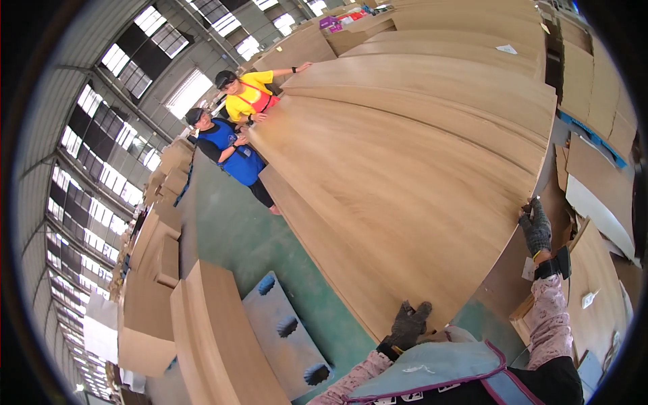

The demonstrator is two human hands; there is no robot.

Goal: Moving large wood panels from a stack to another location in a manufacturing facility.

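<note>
we stood in a tall factory hall with rows of skylights overhead and a green floor below, stacks of boards lined up along our left. in front of us lay a big stack of wood veneer sheets, its top sheet stretching away from us toward the far end. our left hand, in a dark knitted glove, was curled over the near edge of the top sheet, fingers closed on it. our right hand, gloved the same way, gripped the right-hand corner of that sheet, fingers wrapped around the edge (the thumb side was hidden from us). at the far end two other people held the same sheet: one in a yellow shirt with an arm stretched out over the wood, one in a blue apron just beside. a grey plastic pallet lay on the floor near our left side, and more sheets were stacked off to the right.
</note>
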